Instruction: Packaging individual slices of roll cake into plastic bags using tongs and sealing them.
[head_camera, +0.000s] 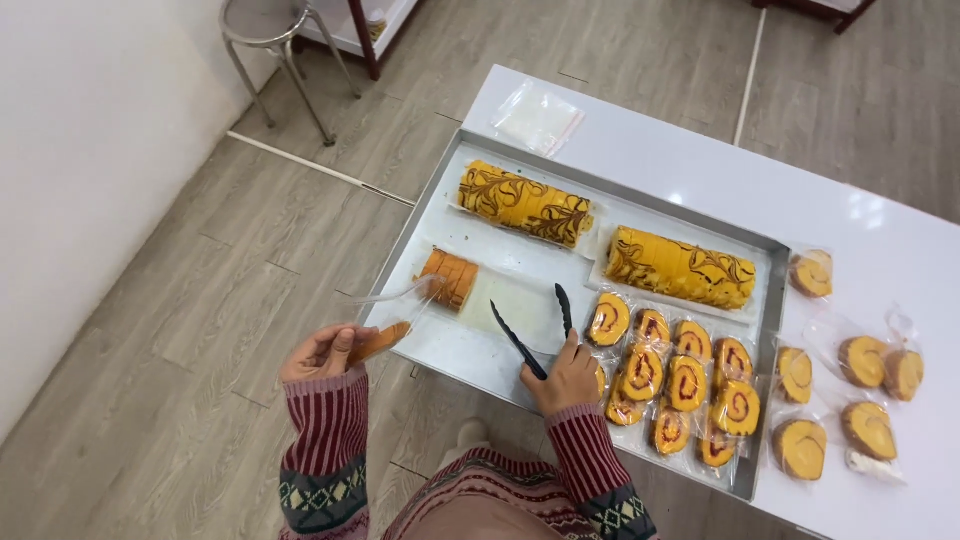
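Left grip (325, 352) pinches a bagged slice (380, 342); right grip (568, 378) clamps black tongs (535, 330).
Many bagged slices (680, 385) lie done in the tray (455, 350); two whole rolls (525, 204) and a cut stub (449, 277) remain.

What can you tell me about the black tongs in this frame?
The black tongs are slim, with two long narrow arms, plastic or coated metal by their look. The right hand grips them near the hinge end, arms spread apart, tips pointing up over the metal tray. They hold nothing; the tips hover by the pale liner sheet.
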